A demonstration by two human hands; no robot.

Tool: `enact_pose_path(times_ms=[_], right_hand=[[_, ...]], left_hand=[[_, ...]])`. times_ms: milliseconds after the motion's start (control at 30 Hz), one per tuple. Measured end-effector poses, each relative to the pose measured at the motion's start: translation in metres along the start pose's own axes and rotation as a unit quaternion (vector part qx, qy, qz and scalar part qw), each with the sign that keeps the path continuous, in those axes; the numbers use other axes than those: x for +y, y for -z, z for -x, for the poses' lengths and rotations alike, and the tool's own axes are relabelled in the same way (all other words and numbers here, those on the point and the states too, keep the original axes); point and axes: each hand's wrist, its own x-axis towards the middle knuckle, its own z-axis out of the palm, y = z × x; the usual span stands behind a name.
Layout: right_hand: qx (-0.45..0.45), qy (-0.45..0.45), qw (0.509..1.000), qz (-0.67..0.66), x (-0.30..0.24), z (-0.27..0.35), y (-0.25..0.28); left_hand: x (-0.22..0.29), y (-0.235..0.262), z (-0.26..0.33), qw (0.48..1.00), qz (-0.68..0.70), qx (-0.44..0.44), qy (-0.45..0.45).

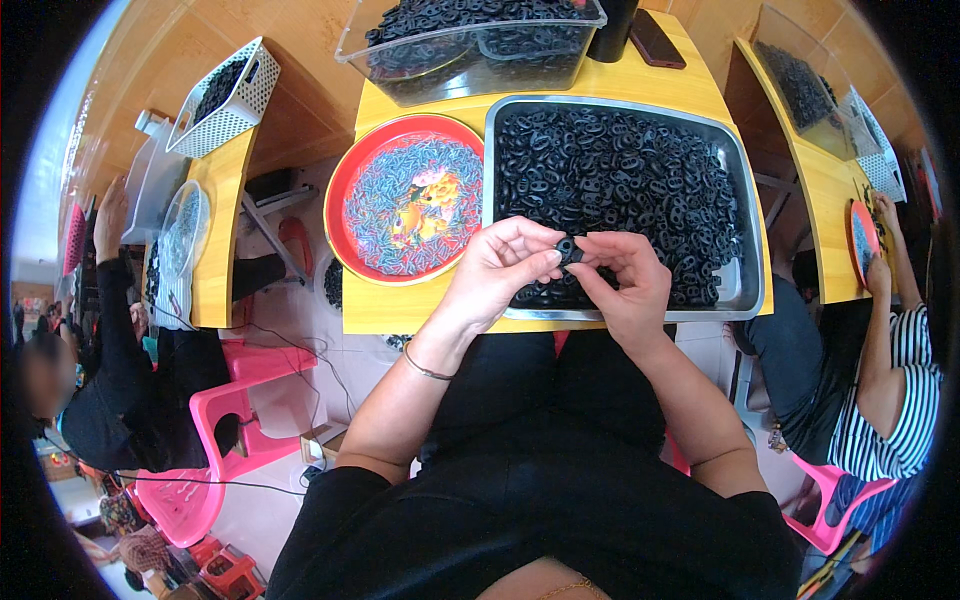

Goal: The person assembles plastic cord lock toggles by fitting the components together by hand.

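Note:
Between the fingertips of both my hands is a small black plastic piece (568, 250), held over the near edge of a metal tray. My left hand (505, 262) pinches it from the left, thumb and index finger closed. From the other side my right hand (628, 275) grips it, thumb and fingers closed too. The metal tray (755, 215) is filled with many like black pieces (620, 170) that have two holes each. To its left, a red round tray (336, 205) with a flower print holds many small grey-blue pins (400, 180).
A clear plastic bin (470, 75) of black pieces stands at the far side of the yellow table (400, 308). Behind the tray lie a dark phone (656, 40) and a black cylinder (612, 35). Other people sit at tables on both sides; a pink chair (225, 410) stands left.

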Motion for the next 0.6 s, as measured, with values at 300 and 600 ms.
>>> enact_pose_path(times_ms=[300,600], right_hand=[[0.0,0.002,1.0,0.003,-0.0008,0.0,-0.0002],[0.01,0.004,1.0,0.014,0.002,0.0016,-0.0001]], left_hand=[[0.0008,0.0,0.001,1.0,0.006,-0.006,0.001],[-0.0003,0.0019,0.0009,1.0,0.01,-0.011,0.01]])
